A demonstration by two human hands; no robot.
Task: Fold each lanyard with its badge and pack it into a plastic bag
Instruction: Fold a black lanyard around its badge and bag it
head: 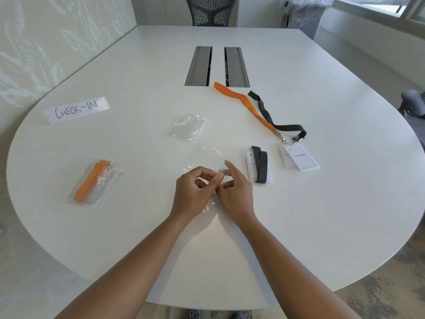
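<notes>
Here, both hands — left hand (195, 192), right hand (234, 192) — pinch 1 clear plastic bag (207, 157) in a closed grip, just left of the folded black lanyard (261, 166) on the worktop (138, 65).

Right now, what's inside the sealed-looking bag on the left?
The plastic bag holds a folded orange lanyard. A clear badge holder seems to lie flat beneath it, but the lanyard and the film's glare hide any card text and the clip.

An office meeting room is shown: white conference table (322, 88) with cable hatches (199, 65), mesh chair (210, 10), "CHECK-IN" sign (76, 109).
</notes>
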